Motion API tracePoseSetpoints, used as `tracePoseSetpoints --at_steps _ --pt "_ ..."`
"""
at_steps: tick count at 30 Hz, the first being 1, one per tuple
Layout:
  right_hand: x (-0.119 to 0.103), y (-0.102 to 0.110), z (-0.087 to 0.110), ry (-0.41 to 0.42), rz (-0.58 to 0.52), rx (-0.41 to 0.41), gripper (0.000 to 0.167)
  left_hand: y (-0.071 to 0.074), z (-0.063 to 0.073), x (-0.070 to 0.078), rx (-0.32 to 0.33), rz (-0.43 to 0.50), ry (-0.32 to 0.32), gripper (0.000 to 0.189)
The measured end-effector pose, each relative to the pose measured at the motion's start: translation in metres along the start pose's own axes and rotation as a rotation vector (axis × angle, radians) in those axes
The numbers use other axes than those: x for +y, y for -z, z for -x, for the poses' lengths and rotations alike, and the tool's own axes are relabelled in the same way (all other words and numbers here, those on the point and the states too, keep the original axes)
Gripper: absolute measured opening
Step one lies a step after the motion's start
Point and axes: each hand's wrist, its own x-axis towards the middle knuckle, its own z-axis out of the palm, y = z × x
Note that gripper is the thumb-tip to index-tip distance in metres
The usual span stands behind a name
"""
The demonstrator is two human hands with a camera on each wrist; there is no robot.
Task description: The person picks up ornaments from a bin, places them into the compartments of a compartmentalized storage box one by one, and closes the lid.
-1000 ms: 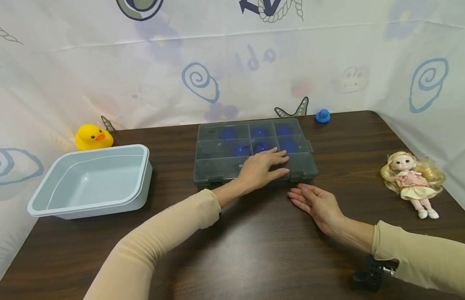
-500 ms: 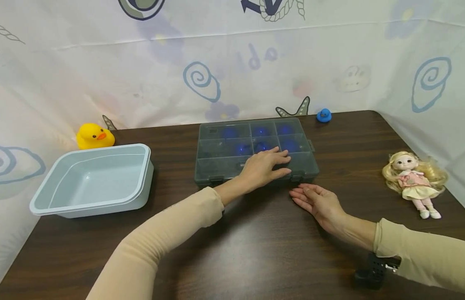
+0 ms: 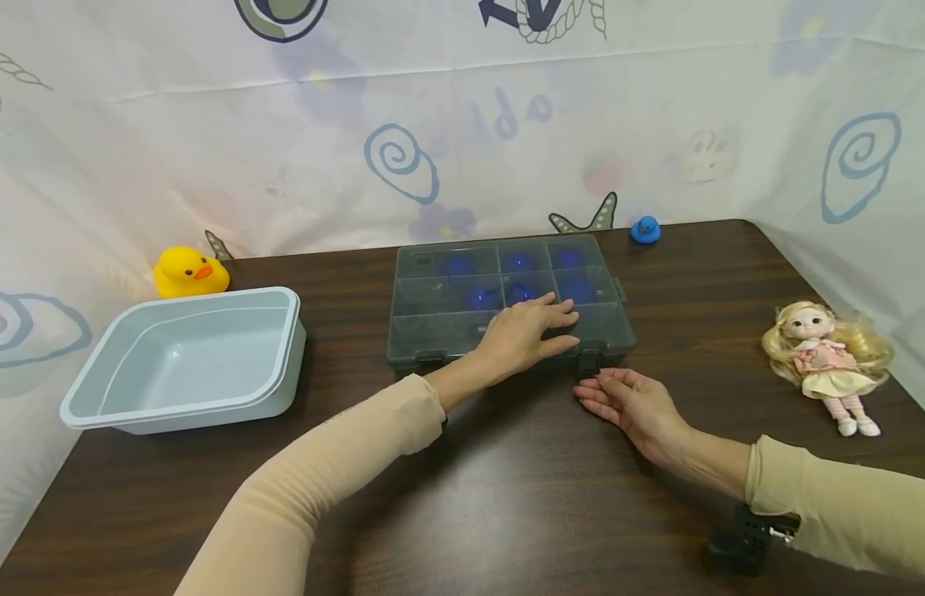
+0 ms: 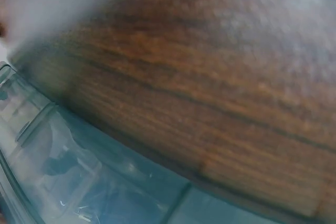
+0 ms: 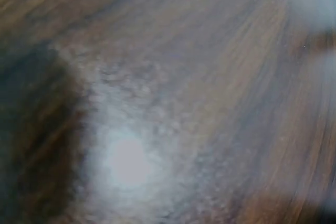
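Observation:
A dark translucent compartment box [image 3: 436, 335] lies closed on the brown table, with several blue round things [image 3: 518, 262] showing through its lid. My left hand [image 3: 517, 331] rests on the front of the lid with its fingers spread. My right hand [image 3: 641, 414] is at the box's front right corner, palm turned up and fingers extended, its fingertips right at the right front latch [image 3: 589, 362]. That latch sticks out toward me. The left front latch [image 3: 432, 358] lies against the box edge. In the left wrist view, the box's edge [image 4: 131, 169] shows beside the table.
A pale blue plastic basin [image 3: 283, 364] stands on the left, a yellow rubber duck [image 3: 188, 273] behind it. A small blue duck [image 3: 645, 230] sits at the back right. A blond doll [image 3: 823, 360] lies on the right. A patterned white curtain [image 3: 283, 165] hangs behind the table.
The right front latch has swung outward and down from the box edge. My right fingertips have dropped slightly with it, while my left hand stays on the lid.

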Motion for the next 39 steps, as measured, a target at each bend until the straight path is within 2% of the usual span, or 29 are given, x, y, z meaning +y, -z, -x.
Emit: tracePoseSetpoints --at_steps 4,11,15,21,29,34,37,39 --pt "0.003 0.0 0.001 0.022 -0.007 -0.012 0.011 -0.001 0.0 0.0 0.0 0.008 -0.002 0.044" --pt "0.006 0.0 -0.001 0.08 -0.085 -0.016 0.005 -0.002 0.002 -0.001 0.015 0.014 -0.002 0.044" --pt "0.005 -0.002 -0.006 0.101 -0.052 0.012 0.012 -0.002 0.002 -0.001 0.027 0.018 -0.005 0.043" --pt "0.003 -0.005 -0.012 0.089 -0.011 0.031 0.024 -0.004 0.001 0.0 0.025 0.011 -0.007 0.043" --pt "0.002 -0.008 -0.015 0.093 0.058 0.019 0.031 -0.003 0.002 -0.001 0.032 0.008 -0.008 0.043" --pt "0.004 -0.008 -0.016 0.087 0.065 0.014 0.032 -0.003 0.003 -0.001 0.025 0.014 -0.003 0.043" --pt "0.007 -0.006 -0.015 0.081 0.079 -0.001 0.034 -0.007 0.004 -0.003 0.006 0.023 0.0 0.045" --pt "0.008 -0.005 -0.012 0.086 0.128 -0.028 0.037 -0.009 0.004 -0.005 -0.009 0.045 -0.004 0.046"
